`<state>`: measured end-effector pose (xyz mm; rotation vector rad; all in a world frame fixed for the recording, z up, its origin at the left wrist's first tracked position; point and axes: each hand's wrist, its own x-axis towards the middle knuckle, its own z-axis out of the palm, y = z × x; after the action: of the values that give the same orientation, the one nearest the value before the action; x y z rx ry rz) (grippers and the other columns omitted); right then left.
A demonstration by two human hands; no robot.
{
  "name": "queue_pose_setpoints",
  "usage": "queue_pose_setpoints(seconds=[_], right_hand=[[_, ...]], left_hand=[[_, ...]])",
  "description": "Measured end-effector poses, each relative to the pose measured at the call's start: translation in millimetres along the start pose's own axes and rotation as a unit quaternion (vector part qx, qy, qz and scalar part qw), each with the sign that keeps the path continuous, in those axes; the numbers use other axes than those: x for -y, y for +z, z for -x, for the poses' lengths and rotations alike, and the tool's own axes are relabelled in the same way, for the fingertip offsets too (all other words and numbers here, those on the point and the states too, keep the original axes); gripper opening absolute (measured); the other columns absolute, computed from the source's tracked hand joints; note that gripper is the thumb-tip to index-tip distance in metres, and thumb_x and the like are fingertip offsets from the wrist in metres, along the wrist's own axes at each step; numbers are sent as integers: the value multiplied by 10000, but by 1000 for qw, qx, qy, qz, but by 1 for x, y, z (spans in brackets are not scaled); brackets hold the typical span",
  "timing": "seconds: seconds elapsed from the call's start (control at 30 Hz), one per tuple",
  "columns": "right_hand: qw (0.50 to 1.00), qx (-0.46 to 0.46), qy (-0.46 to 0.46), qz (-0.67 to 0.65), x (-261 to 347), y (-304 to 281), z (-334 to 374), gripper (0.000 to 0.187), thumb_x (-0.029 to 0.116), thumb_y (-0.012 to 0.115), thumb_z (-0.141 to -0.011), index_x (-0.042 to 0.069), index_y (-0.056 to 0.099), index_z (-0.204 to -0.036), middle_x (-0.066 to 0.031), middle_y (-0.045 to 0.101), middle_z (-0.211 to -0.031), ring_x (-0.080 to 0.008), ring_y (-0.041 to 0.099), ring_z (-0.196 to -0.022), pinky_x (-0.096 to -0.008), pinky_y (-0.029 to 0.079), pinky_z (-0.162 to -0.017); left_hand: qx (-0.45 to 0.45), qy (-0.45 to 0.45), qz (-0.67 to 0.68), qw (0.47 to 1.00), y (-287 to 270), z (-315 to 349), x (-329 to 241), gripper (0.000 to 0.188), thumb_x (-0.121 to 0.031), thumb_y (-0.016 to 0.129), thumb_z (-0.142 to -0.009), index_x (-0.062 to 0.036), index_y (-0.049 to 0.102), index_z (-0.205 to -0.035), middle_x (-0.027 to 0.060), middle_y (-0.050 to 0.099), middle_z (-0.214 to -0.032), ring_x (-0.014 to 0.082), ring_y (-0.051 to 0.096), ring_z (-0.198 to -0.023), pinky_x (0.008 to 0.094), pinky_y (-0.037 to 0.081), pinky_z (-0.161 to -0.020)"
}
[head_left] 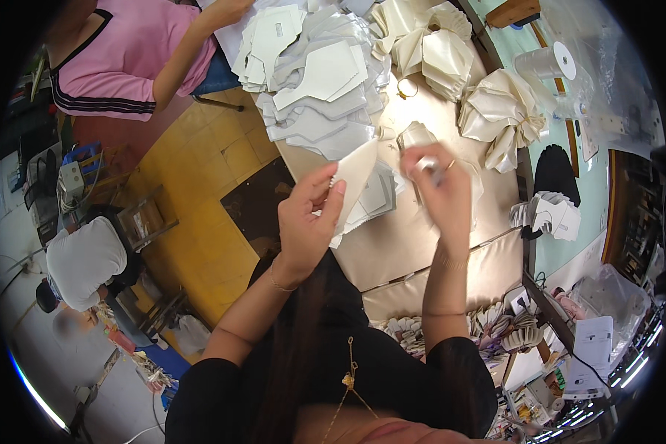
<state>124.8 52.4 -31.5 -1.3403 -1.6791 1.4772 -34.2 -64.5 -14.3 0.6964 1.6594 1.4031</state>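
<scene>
My left hand (307, 214) pinches a cream, flat cut piece (357, 174) with a zigzag edge between thumb and fingers, holding it up over the table. Close to it on the right, my right hand (448, 196) is smeared by motion. Its fingers are closed around a small whitish thing (427, 164) whose kind I cannot make out. Below the held piece lies a small stack of white cut pieces (374, 198), partly hidden by it. Another cream piece (416, 135) rests just beyond my right fingers.
Heaped white and grey cut pieces (322, 78) cover the table's far left. Gathered cream bundles (429, 52) stand at the back and right, near a yellowish ring (407, 89). A thread spool (546, 62) lies far right. A person in pink (129, 59) sits left; another person (89, 255) bends farther off.
</scene>
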Motion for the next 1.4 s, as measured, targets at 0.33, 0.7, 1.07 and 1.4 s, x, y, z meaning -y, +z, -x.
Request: queue_pose_setpoints(seconds=[0.33,0.7,1.07,1.4], right_hand=[[999,13,-38,-19,60,29,36,77,67,718,-823,16,690,-873,-84,658,-754,-170,607,-652,-269,458,-597],[982,71,27,-174,48,23,36,41,45,691,-823,18,661,-824,-33,630,-766,-95,572,-685,-228,431,-613],[1000,-11,-13,17,57,23,51,115,105,726,-831,15,719,-903,-111,715,-805,-184,681,-673,-273,506,-603],[1000,12,8,10,57,16,51,109,100,710,-841,15,715,-909,-109,718,-820,-168,652,-613,-262,481,-555]], left_hand=[[49,339,-283,896,-5,-10,-21,321,64,679,-768,7,679,-1084,161,679,-1127,279,698,-944,307,570,-777],[79,20,-9,997,-9,8,-24,223,1,657,-868,18,690,-1088,80,717,-880,70,634,-715,202,494,-616],[76,256,-198,943,2,2,-21,309,56,671,-802,24,666,-1110,162,696,-1077,218,709,-901,278,564,-740],[85,276,-206,935,4,2,-22,303,65,682,-773,22,675,-1073,172,690,-1091,256,707,-931,289,571,-771]])
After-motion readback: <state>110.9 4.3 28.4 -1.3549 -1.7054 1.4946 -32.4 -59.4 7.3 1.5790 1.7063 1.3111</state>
